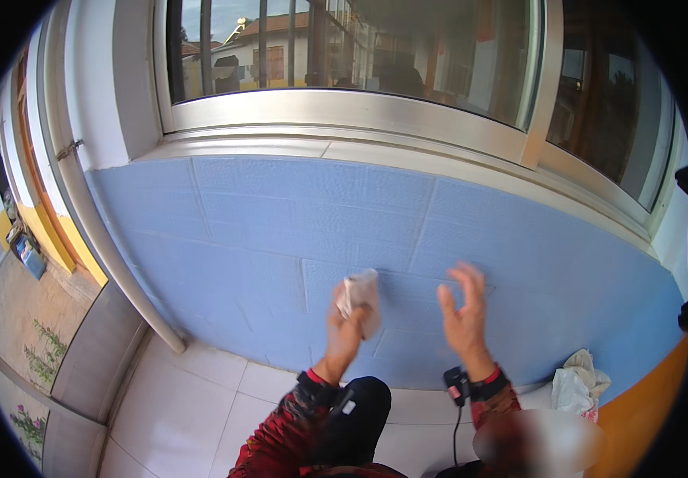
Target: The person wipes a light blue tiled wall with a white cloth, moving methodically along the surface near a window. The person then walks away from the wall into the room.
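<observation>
My left hand (345, 334) is closed around a flat, whitish packet or folded cloth (363, 299), too blurred to name more exactly. It is held up in front of the blue painted wall (248, 209). To the right, my right hand (466, 310) is raised before the same wall, fingers apart and somewhat blurred, with nothing in it. The two hands do not touch. A dark device with a cable (456, 382) is beside my right wrist.
Above the wall runs a tiled sill (296, 147) under a metal-framed window (344, 110). A pale pipe (122, 269) comes down at left. Plastic bags (574, 385) lie on the tiled floor (170, 406) at right, by an orange surface (639, 412). A blurred whitish round thing is at lower right.
</observation>
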Tool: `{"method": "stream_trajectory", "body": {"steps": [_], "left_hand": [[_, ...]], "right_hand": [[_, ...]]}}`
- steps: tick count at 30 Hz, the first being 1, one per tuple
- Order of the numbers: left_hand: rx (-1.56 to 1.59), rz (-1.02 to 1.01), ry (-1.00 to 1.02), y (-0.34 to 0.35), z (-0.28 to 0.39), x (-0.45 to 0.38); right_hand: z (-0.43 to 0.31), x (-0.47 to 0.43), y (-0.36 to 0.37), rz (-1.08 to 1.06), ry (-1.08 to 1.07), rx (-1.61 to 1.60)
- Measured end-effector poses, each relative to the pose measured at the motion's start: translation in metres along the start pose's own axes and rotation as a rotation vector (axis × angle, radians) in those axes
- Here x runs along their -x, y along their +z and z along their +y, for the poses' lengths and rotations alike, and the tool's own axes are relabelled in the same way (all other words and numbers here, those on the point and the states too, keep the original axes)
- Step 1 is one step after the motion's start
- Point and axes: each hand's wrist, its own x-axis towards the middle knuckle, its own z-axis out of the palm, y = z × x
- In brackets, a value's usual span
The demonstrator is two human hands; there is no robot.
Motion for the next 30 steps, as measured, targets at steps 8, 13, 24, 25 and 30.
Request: {"method": "stream_trajectory", "body": {"steps": [8,13,24,25,30], "left_hand": [[-1.137,0.886,1.016,-0.064,0.117,-0.165],[-1.302,0.744,0.985,-0.009,0.08,-0.146],[-1.376,0.984,1.145,-0.09,0.144,-0.201],[-1.29,1.014,1.122,-0.099,0.155,-0.206],[-1.135,1.126,0.978,-0.086,0.17,-0.213]], "right_hand": [[-0.005,-0.179,-0.095,0.396,-0.464,0.545],[0.019,-0.206,-0.065,0.306,-0.376,0.634],[0.035,-0.209,-0.058,0.347,-0.376,0.729],[0.035,-0.208,-0.058,0.341,-0.374,0.718],[0.035,-0.208,-0.056,0.333,-0.348,0.739]]}}
